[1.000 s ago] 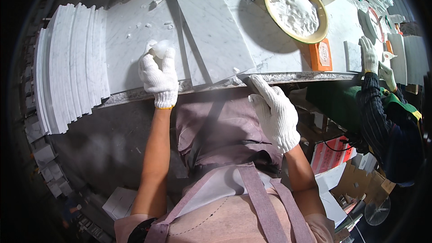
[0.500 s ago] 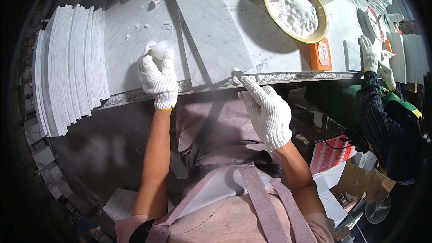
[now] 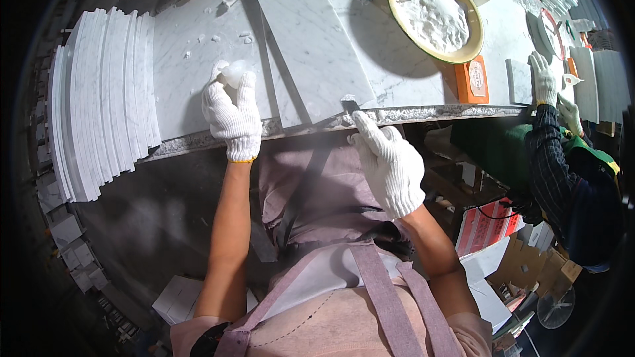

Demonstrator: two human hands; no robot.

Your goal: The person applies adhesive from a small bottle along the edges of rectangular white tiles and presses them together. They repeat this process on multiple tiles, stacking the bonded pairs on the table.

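My left hand (image 3: 233, 119), in a white knit glove, rests on the marble bench top (image 3: 198, 59) and pinches a small white lump (image 3: 230, 74) between its fingers. My right hand (image 3: 390, 162), also gloved, reaches up to the bench's rough front edge (image 3: 423, 114). It presses a small grey metal blade (image 3: 348, 102) against the near corner of a large marble slab (image 3: 311, 39) lying flat on the bench. A thin dark strip (image 3: 264, 59) lies along the slab's left side.
A yellow-rimmed bowl of white paste (image 3: 433, 16) and an orange box (image 3: 471, 79) stand at the back right. White marble tiles (image 3: 99, 119) are stacked at the left. A co-worker's gloved hand (image 3: 544, 78) and dark sleeve work at the far right. Cartons lie below.
My right hand has moved left and up from below the bench edge, bringing the blade to the slab's corner. The left hand has stayed in place.
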